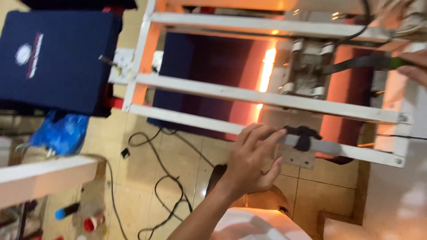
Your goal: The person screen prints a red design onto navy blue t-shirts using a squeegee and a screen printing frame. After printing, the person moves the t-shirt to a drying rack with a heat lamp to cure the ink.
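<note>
- Frame rail, a white metal bar along the near edge of a heat press frame, sits under the person's left hand.
- Fingers are loosely curled over the rail, thumb spread below it, beside a black cloth knot tied around the bar.
- Right hand, half out of view at the frame's far right edge, rests closed around a dark lever handle; how tightly cannot be told.
- Glowing orange heater strip burns inside the frame.
- Navy printed garment lies at left.
- Black cables trail across the tiled floor below.
</note>
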